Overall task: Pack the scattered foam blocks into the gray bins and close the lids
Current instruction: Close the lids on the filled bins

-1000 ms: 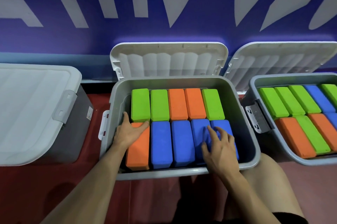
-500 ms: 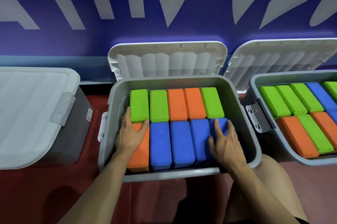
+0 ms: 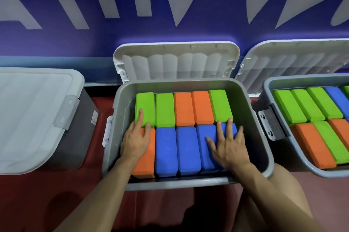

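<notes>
The middle gray bin (image 3: 258, 137) stands in front of me with its white lid (image 3: 175, 61) tilted up against the wall. Two rows of foam blocks fill it: green (image 3: 164, 109) and orange (image 3: 192, 108) at the back, blue (image 3: 186, 150) in front, one orange block (image 3: 145, 163) at the front left. My left hand (image 3: 135, 140) lies flat on that orange block, a finger reaching onto the green one behind. My right hand (image 3: 229, 146) presses with spread fingers on the two rightmost blue blocks (image 3: 206, 156).
A closed gray bin with a latched white lid (image 3: 32, 116) sits to the left. At the right stands another open bin (image 3: 268, 88) filled with green, orange and blue blocks, its lid (image 3: 290, 59) raised. The floor (image 3: 56, 197) is red; my bare knee (image 3: 294, 199) is below the bin.
My left hand slid forward so a finger lies on the back green block. My right hand flattened and spread over the rightmost blue blocks. The blocks stayed in their rows.
</notes>
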Motion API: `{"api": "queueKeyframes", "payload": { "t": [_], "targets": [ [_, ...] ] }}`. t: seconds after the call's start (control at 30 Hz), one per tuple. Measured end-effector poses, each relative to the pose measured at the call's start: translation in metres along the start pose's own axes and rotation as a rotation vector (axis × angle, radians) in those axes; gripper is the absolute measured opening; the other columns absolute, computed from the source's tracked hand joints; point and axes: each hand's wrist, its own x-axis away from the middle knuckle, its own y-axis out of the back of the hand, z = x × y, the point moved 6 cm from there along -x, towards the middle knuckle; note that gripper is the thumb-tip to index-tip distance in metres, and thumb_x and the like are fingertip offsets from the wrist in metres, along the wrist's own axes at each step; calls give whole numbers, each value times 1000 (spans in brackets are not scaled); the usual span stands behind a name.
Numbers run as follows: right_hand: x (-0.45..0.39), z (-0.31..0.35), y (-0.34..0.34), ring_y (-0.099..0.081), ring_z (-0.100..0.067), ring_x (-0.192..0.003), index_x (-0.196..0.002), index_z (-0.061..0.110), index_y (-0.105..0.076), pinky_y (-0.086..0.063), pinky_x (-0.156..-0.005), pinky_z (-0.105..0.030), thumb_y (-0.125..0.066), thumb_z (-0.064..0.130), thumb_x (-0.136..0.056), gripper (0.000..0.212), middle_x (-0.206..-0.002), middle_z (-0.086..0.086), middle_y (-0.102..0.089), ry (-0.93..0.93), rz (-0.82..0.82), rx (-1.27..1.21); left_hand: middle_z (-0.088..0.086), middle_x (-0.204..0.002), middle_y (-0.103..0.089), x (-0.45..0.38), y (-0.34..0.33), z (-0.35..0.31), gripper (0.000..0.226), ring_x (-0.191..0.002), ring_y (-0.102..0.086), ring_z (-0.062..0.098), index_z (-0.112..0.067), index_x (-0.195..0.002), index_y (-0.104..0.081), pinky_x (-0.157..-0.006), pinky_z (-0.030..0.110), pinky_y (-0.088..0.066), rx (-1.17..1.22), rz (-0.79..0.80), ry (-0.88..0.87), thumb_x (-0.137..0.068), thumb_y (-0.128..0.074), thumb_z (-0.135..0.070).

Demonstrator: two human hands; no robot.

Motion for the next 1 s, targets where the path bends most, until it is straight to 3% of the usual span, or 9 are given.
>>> {"api": "queueKeyframes", "payload": {
  "t": [0.07, 0.1, 0.2, 0.27, 0.4, 0.5, 0.63, 0.87, 1.0],
  "targets": [
    [8, 4, 2, -24, -68, -137, -157, 10, -27, -26, -109, -72, -10, 77, -92, 95, -160, -30, -22, -48, 25, -59, 7, -148, -47, 2, 1, -2, 59, -127, -52, 37, -57, -150, 6, -100, 56, -47, -82, 33, 14, -100, -25, -58],
    [13, 7, 7, -22, -68, -137, -157, 10, -27, -25, -110, -71, -6, 81, -88, 101, -161, -31, -20, -42, 14, -64, 8, -153, -42, 3, 2, -2, 59, -129, -50, 38, -55, -151, 8, -101, 56, -46, -129, 59, 18, -100, -22, -59],
    [14, 6, 17, 0, -61, -145, -161, 18, 2, -10, -118, -65, 21, 91, -63, 123, -165, -22, 12, -10, 62, -89, 9, -166, -15, -3, 6, 2, 63, -140, -38, 43, -49, -153, 11, -110, 58, -37, -271, 182, 47, -99, -15, -64],
    [13, 5, 23, 3, -57, -147, -160, 22, 9, -7, -119, -64, 26, 91, -56, 126, -165, -19, 17, -5, 55, -115, 9, -168, 0, -9, 12, 0, 65, -143, -31, 45, -42, -156, 9, -113, 57, -34, -387, 257, 58, -100, -18, -63],
    [11, 18, 36, -6, -47, -152, -160, 11, -11, -16, -120, -63, 0, 73, -87, 98, -166, -23, -3, 56, -155, -141, 0, -166, 20, -11, 19, -17, 69, -152, -12, 35, -21, -160, 0, -115, 54, -32, -540, 288, -12, -104, -23, -53],
    [-6, 23, 39, -12, -45, -152, -157, 0, -20, -18, -121, -58, -4, 70, -89, 98, -164, -27, -12, 103, -205, -167, -1, -166, 20, -1, 14, -19, 64, -154, 8, 27, -15, -159, -2, -122, 53, -21, -545, 298, -131, -106, -20, -46],
    [-18, 21, 36, -9, -42, -153, -156, -3, -15, -14, -124, -52, -2, 74, -90, 102, -164, -26, -11, 130, -163, -155, 7, -167, 9, 15, 7, -20, 61, -154, 8, 23, -11, -160, -5, -126, 44, -9, -476, 227, -207, -107, -17, -39],
    [-5, 26, 28, -8, -37, -154, -157, -4, -8, -9, -126, -45, 12, 73, -82, 110, -166, -24, -8, 126, -104, 87, 12, -165, 20, 20, -4, -7, 69, -152, 20, 24, -7, -158, 4, -126, 41, -5, -461, 244, -191, -106, -19, -44],
    [-9, 28, 54, -30, -35, -147, -152, -1, -30, -22, -120, -47, 0, 74, -89, 102, -159, -23, -30, 145, -54, 90, 12, -165, 19, 17, 12, -14, 68, -153, 14, 26, -9, -159, 2, -126, 45, -10, -469, 367, -161, -106, -19, -46]
  ]
}}
